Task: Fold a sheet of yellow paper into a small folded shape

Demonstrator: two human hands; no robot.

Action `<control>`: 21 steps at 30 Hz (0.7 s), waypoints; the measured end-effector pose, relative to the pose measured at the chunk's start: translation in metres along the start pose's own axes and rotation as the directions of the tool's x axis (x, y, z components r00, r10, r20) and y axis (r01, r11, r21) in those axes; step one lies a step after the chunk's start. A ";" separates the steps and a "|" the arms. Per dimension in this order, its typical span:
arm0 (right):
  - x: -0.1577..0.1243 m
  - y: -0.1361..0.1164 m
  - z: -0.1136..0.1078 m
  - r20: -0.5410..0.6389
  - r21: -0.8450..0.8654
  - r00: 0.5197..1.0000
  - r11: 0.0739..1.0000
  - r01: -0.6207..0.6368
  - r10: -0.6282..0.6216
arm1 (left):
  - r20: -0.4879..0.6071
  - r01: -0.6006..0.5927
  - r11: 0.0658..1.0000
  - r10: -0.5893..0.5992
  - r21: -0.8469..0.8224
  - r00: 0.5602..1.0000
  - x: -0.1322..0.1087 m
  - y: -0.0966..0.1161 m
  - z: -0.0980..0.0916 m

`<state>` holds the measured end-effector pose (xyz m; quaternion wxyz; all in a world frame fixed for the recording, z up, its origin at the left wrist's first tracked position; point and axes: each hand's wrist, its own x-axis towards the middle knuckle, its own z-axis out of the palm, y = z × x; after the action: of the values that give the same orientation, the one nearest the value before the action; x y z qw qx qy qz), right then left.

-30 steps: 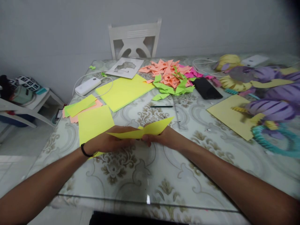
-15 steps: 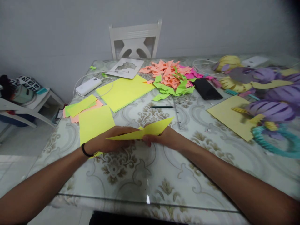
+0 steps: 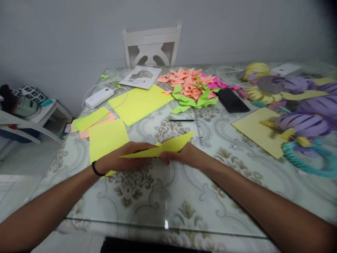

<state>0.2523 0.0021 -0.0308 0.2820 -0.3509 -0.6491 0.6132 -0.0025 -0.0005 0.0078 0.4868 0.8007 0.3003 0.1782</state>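
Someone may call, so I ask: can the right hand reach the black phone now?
Probably yes: nothing tall stands between the right hand and the black phone, though this hand is holding yellow paper.

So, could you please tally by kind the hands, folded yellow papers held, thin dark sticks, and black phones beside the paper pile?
Left hand and right hand: 2
Folded yellow paper: 1
Dark stick: 1
Black phone: 1
Total: 5

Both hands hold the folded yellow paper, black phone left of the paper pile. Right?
Wrong side: the head view shows the black phone right of the paper pile. Both hands do hold the folded yellow paper.
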 end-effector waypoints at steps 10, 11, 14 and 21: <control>0.000 -0.001 -0.001 0.010 -0.046 1.000 0.999 0.012 -0.011 | -0.010 -0.020 1.000 0.020 0.012 1.000 0.000 0.000 0.001; 0.000 -0.001 -0.001 0.009 -0.045 1.000 0.999 0.008 -0.007 | -0.007 -0.019 1.000 0.019 0.013 1.000 0.001 0.000 0.001; 0.000 -0.001 -0.001 0.007 -0.036 1.000 0.999 0.005 -0.005 | 0.005 -0.024 0.999 0.024 0.031 1.000 0.001 -0.001 0.000; 0.000 0.001 -0.001 0.012 -0.032 1.000 0.999 0.017 -0.017 | 0.011 -0.035 0.999 0.035 0.031 0.999 0.000 -0.001 0.000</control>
<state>0.2531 0.0029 -0.0316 0.2779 -0.3463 -0.6634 0.6023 -0.0028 0.0004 0.0068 0.4726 0.8143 0.2862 0.1777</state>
